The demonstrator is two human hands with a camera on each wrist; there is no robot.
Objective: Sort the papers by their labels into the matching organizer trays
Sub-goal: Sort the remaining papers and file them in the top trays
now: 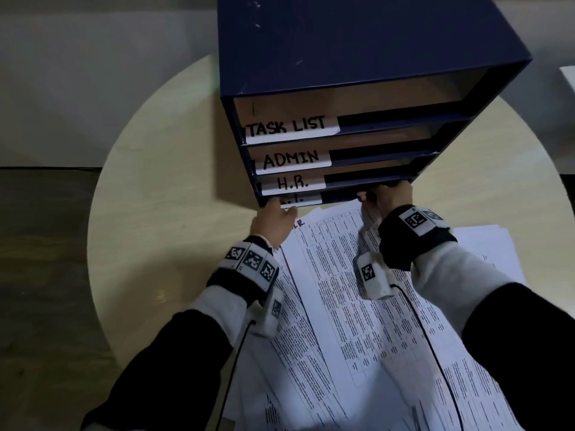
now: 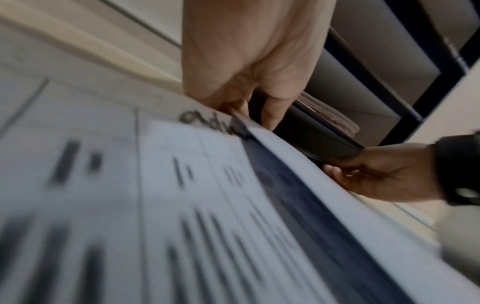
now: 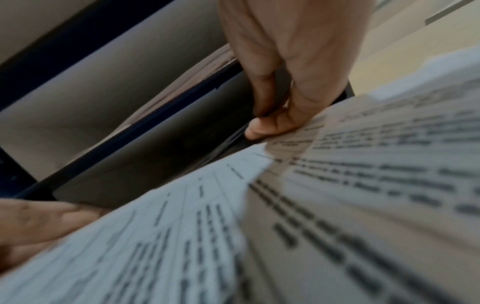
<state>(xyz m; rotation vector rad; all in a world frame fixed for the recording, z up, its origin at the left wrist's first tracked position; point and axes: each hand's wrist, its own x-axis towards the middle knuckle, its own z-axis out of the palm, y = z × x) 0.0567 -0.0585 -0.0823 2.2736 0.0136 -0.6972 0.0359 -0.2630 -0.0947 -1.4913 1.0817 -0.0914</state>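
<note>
A dark blue organizer point(image 1: 342, 57) stands on the round table, its trays labelled TASK LIST point(image 1: 287, 126), ADMIN point(image 1: 291, 159) and H.R. point(image 1: 292, 182). My left hand point(image 1: 273, 216) partly hides the label on the bottom tray point(image 1: 337, 197). Both hands hold the far edge of a printed sheet point(image 1: 329, 244) at that bottom tray's mouth. The left hand point(image 2: 241, 96) pinches the sheet's left corner beside a blurred handwritten label point(image 2: 207, 121). My right hand point(image 1: 385, 195) pinches the right corner, its fingers point(image 3: 270, 123) curled over the paper edge point(image 3: 298, 139).
Several more printed sheets point(image 1: 373, 353) lie fanned in a loose pile across the near half of the pale round table point(image 1: 155, 213). A white object point(image 1: 567, 79) shows at the far right edge. Dark floor lies to the left of the table.
</note>
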